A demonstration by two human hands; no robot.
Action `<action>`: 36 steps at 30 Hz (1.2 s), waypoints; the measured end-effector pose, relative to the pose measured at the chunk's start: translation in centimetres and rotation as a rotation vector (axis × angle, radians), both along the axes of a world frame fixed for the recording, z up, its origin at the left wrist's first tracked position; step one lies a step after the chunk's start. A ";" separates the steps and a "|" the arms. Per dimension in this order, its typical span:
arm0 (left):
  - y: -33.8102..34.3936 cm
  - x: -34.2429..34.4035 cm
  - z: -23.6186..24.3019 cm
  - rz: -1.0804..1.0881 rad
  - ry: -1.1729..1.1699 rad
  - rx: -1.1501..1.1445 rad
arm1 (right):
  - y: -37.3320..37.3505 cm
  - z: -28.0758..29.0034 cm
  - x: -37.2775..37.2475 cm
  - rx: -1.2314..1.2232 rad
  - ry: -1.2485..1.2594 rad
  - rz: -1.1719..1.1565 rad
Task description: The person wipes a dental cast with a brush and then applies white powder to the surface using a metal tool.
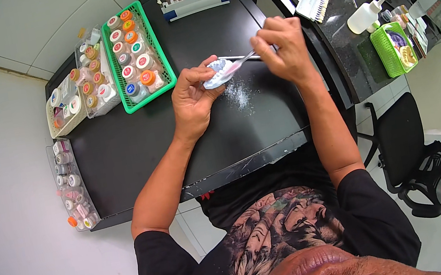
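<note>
Over the middle of the black table, my left hand [190,97] is closed around a pale grey-white dental plaster model [213,81], its row of teeth showing. My right hand [286,49] is closed on a slim metal carving tool [247,58]. The tool's tip reaches the right side of the model, by a pinkish-white part; whether it touches cannot be made out. Just behind the hands there is a thin silver rod [229,58], partly hidden. White powder [239,96] lies scattered on the tabletop below the model.
Left of my hands stand a green basket [169,82] of capped jars, a clear bin [112,100] and a white basket [71,127]. A tooth shade guide [197,4] is at the back. The right-hand counter holds a squeeze bottle [365,18] and green basket [384,55]; a black chair [401,133] stands below.
</note>
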State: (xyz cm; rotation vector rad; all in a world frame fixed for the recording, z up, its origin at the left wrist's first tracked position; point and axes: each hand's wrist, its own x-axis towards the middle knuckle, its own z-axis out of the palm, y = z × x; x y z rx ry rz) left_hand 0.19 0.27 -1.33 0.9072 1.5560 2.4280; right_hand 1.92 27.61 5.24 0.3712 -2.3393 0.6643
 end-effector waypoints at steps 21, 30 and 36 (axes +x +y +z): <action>-0.2 0.9 1.5 -0.019 -0.119 -0.118 | -0.1 -1.4 -0.2 -0.238 0.025 -0.069; 0.1 0.9 0.2 0.072 0.038 -0.119 | -2.4 -1.7 0.2 -0.221 -0.076 0.062; 0.2 0.8 1.0 0.032 0.008 -0.031 | 0.7 -1.3 -0.1 -0.220 -0.119 -0.106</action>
